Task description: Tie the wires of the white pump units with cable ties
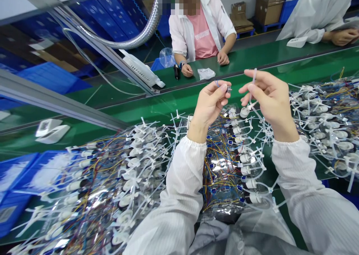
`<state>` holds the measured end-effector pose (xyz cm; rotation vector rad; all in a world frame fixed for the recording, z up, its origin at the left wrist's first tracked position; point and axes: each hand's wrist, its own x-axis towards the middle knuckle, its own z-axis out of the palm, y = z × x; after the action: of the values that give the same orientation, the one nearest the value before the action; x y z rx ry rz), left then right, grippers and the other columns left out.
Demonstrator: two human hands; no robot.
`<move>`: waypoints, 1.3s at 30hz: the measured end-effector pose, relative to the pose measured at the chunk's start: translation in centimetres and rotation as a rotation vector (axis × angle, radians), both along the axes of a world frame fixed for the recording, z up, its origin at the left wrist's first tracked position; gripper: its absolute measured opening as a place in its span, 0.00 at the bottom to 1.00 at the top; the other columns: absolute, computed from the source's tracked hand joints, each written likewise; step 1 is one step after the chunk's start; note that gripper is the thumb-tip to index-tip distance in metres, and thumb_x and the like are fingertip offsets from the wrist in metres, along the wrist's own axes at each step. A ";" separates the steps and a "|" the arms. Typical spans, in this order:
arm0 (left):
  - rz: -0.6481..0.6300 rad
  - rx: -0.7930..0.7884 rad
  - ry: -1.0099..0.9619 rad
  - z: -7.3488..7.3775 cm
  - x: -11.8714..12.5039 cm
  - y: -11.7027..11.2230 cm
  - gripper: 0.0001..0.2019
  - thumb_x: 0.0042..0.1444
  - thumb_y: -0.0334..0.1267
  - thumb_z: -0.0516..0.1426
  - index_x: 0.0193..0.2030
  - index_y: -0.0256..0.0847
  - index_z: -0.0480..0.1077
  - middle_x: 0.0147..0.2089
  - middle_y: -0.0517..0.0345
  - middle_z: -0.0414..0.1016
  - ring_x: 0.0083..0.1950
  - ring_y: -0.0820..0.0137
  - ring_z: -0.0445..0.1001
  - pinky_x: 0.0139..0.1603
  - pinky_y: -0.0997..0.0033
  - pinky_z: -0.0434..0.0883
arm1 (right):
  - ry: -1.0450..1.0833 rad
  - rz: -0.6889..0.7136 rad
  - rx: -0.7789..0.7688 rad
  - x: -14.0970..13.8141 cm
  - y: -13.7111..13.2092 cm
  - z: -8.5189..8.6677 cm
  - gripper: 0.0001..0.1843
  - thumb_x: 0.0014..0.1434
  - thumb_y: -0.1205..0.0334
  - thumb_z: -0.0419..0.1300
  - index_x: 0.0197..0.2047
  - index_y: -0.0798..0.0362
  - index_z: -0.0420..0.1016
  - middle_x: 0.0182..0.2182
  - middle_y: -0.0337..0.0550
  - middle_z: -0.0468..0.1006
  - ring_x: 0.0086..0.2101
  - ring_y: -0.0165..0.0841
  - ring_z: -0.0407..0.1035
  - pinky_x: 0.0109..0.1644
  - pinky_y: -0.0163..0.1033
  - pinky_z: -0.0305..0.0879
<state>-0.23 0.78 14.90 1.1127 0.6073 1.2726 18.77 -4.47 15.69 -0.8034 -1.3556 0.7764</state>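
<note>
My left hand (209,103) is closed in a pinch, raised above the work surface. Between its thumb and fingertips sits a small dark and metallic part (229,89), too small to name, with a bit of blue wire beside it. To the right, my right hand (270,97) pinches a thin whitish tube (254,76) that stands up past the index finger. Just under that hand is a white cylindrical piece (244,112). Below both hands lies a row of white cylindrical units (246,170) with translucent tubes, small blue parts and yellow wires on clear plastic.
More wired units (134,165) spread over the left, and another group (333,131) lies at right. Blue trays (17,195) with white strips stand far left. A metal post (70,101) slants at left. Across the green table a co-worker (203,30) sits near a plastic bag (206,73).
</note>
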 end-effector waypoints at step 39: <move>0.219 0.308 0.229 0.6 0.5 -2.0 0.08 0.56 0.37 0.77 0.41 0.45 0.87 0.44 0.57 0.87 0.53 0.60 0.86 0.51 0.60 0.84 | 0.078 -0.097 0.022 -2.0 -0.3 -0.8 0.10 0.63 0.53 0.76 0.37 0.46 0.81 0.25 0.35 0.68 0.26 0.30 0.62 0.28 0.38 0.66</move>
<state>0.27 -1.26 15.52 1.4935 0.7359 1.4716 16.76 -4.74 14.90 -0.8081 -1.2447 0.7083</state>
